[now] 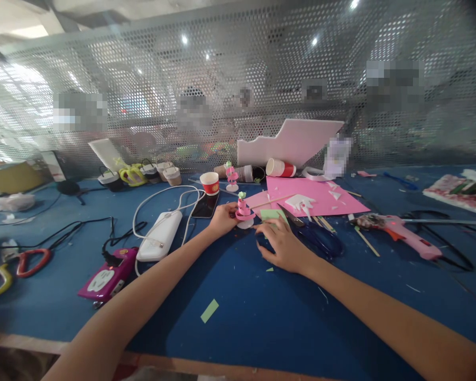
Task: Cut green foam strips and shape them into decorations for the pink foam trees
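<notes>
A small pink paper ornament (244,214) stands upright on a white round base, with a green bit on top. My left hand (222,219) holds it from the left, its fingertips partly hidden at the ornament's side. To the right, my right hand (283,246) hovers over the table with its fingers curved and apart, holding nothing that I can see. Just beyond those fingers lies a light green paper piece (270,214). Blue-handled scissors (321,241) rest to the right of this hand. Farther back is a similar pink ornament (232,177).
A pink glue gun (414,238) lies at the right. Pink sheet (337,203) and white scraps sit behind my right hand. At the left are a white power bank (159,237), a purple power socket (109,275) and cables. A paper cup (210,183) stands beside a phone (206,205).
</notes>
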Motion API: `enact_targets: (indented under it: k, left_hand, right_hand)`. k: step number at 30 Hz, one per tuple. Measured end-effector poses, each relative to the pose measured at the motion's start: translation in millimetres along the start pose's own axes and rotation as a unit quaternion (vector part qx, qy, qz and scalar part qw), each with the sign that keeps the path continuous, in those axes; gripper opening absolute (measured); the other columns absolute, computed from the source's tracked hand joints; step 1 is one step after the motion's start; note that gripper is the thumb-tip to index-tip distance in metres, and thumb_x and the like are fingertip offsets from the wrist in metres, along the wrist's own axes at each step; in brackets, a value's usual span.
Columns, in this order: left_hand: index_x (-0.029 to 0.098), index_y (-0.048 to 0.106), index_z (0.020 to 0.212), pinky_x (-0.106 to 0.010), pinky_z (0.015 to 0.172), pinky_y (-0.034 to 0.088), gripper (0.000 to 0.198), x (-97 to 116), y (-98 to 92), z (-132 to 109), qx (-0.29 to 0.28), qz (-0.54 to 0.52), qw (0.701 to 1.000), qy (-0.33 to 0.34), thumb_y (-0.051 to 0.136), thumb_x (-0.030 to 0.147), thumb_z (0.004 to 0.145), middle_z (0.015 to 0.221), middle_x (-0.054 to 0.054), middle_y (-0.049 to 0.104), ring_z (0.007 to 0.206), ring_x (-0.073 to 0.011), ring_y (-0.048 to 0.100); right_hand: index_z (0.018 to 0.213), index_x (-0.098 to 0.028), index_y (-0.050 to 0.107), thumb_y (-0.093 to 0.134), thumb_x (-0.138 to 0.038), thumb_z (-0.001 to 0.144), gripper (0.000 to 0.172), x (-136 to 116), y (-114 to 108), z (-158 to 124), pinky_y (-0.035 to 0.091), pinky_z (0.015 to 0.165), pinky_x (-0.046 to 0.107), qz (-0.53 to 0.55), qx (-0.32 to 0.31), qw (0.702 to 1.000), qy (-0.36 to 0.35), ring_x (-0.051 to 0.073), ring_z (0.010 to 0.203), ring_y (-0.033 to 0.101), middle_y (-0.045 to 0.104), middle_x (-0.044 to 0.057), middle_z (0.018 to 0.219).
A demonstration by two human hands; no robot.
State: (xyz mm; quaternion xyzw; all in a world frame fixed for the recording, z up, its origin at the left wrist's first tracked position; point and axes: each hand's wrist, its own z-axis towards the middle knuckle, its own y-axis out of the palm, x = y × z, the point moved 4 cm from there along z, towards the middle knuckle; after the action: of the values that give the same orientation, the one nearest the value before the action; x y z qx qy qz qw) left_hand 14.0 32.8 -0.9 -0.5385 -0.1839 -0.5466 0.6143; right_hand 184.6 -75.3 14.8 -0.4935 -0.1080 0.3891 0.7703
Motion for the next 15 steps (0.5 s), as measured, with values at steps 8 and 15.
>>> enact_targets:
  k: [8, 15]
  left_hand:
    - [0.013, 0.066, 0.096, -0.028, 0.072, 0.053, 0.031, 4, 0.0, 0, -0.004, -0.014, 1.000, -0.003, 0.066, 0.018, 0.065, 0.085, -0.006, 0.072, 0.078, -0.0183, 0.067]
    - [0.013, 0.066, 0.098, -0.031, 0.074, 0.054, 0.038, -6, -0.4, 2, 0.012, -0.028, 1.000, -0.007, 0.072, 0.020, 0.061, 0.090, -0.007, 0.073, 0.081, -0.0207, 0.068]
  right_hand:
    - [0.107, -0.019, 0.049, 0.052, -0.026, 0.079, 0.029, 5, -4, 1, 0.034, 0.098, 0.051, -0.034, 0.052, 0.998, 0.021, 0.030, 0.109, 0.048, 0.059, 0.012, 0.107]
    - [0.123, -0.013, 0.041, 0.063, -0.038, 0.066, 0.066, 39, -19, -4, 0.028, 0.101, 0.059, -0.079, 0.003, 0.993, 0.083, 0.038, 0.117, 0.046, 0.053, 0.020, 0.121]
